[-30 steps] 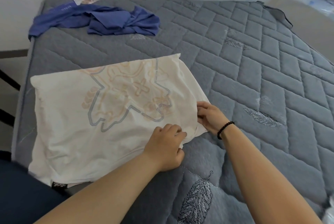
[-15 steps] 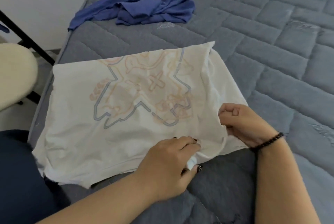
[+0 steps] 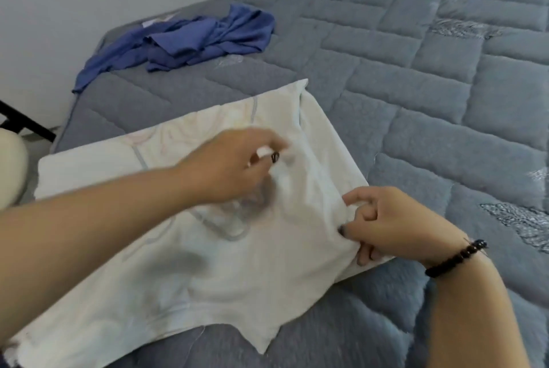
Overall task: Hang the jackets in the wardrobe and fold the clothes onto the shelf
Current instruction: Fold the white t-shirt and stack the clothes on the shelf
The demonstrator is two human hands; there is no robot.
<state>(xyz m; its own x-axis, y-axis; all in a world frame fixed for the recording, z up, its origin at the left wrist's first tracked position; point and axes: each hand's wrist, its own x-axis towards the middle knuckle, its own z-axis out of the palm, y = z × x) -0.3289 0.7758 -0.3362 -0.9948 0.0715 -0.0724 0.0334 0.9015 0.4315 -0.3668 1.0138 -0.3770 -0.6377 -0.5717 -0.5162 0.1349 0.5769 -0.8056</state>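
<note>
From the head view, the left hand (image 3: 225, 165) hangs above the middle of the cream-white printed cotton T-shirt (image 3: 184, 248), blurred by motion; its fingers (image 3: 269, 141) are curled together and pinch a small fold of the white cloth, lifted clear of the rest of the garment. The right hand (image 3: 392, 225) sits at the right edge of the same shirt, and there its fingers (image 3: 355, 198) are bent and bunched over the fabric, with the thumb and forefinger gripping the hem where the cloth puckers into creases. A black beaded bracelet (image 3: 456, 257) circles the right wrist.

The T-shirt lies spread on the grey-blue quilted mattress (image 3: 445, 100), near its left side, with a faint orange and blue outline print showing partly under the left hand. Its far right corner is folded over into a raised flap, and its near edge ends in a pointed corner toward the person. The cloth stretches between the two hands, pulled up at the left pinch and held down at the right.

Well apart from the shirt, at the far left corner of the mattress, lies a crumpled blue-violet garment (image 3: 190, 40), one end trailing over the edge. A pale rounded cushion-like shape (image 3: 10, 165) shows at the left border, beside the bed
</note>
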